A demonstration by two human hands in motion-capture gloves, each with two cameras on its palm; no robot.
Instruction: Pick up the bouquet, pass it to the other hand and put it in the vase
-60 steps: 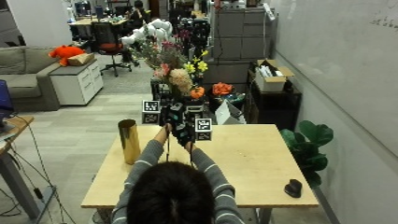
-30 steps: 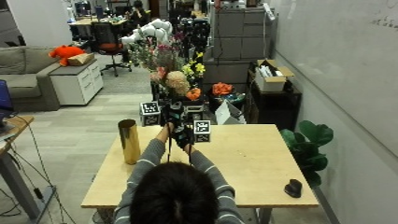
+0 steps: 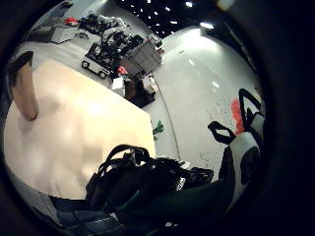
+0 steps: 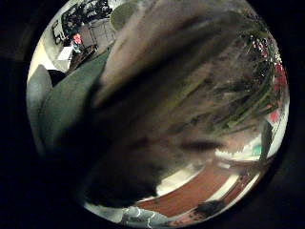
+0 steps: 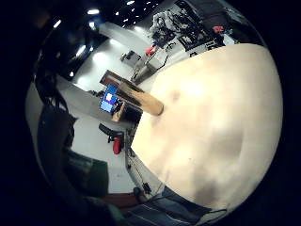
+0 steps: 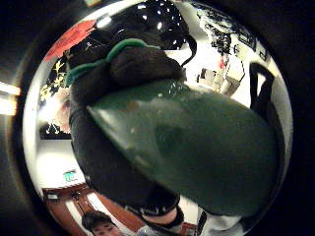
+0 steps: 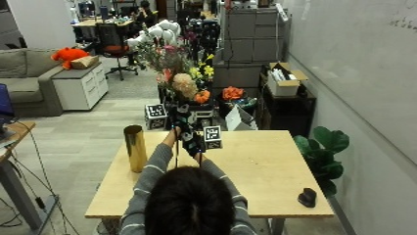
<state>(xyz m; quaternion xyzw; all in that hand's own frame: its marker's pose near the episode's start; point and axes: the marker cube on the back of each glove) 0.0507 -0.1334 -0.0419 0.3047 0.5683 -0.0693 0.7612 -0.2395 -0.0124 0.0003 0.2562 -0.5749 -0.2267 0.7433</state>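
I hold a bouquet (image 7: 177, 73) of white, pink, yellow and orange flowers upright over the wooden table's (image 7: 261, 166) far side. Both gloved hands meet on its lower stems: my left hand (image 7: 177, 128) just above my right hand (image 7: 194, 143), each with fingers curled round the stems. In the right thumb side palm view the green wrap (image 6: 197, 152) lies against the palm, with a gloved hand (image 6: 118, 123) gripping it. Flowers and stems (image 4: 190, 95) fill the left thumb side palm view. The tall gold vase (image 7: 135, 147) stands empty on the table's left part, apart from the bouquet.
A small black object (image 7: 307, 197) lies near the table's front right corner. A potted plant (image 7: 324, 147) stands at the table's right side. Cabinets and boxes (image 7: 283, 81) stand behind the table. The vase (image 5: 141, 100) also shows in the right little finger side palm view.
The bouquet has risen a little, with both hands staying together on its stems. The vase has not moved.
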